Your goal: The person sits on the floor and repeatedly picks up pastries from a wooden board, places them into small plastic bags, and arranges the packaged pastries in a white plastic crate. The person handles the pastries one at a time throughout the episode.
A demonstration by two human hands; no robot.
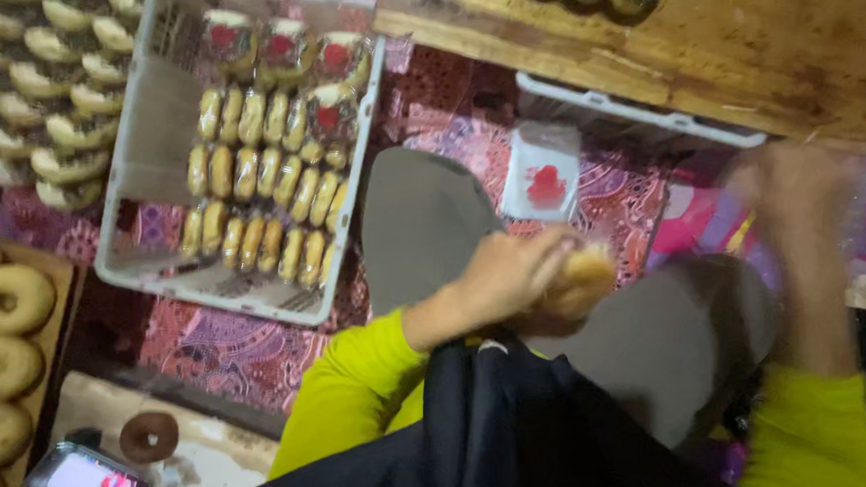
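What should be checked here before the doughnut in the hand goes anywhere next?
1. Left hand grips the doughnut: ok.
2. Right hand holding anything: cannot tell, it is blurred.
3. Empty clear bag with red mark lies within view on the cloth: ok.
4. White crate has free room beside the packed doughnuts: ok.
5. Plain ring doughnuts wait on the tray at the left: ok.
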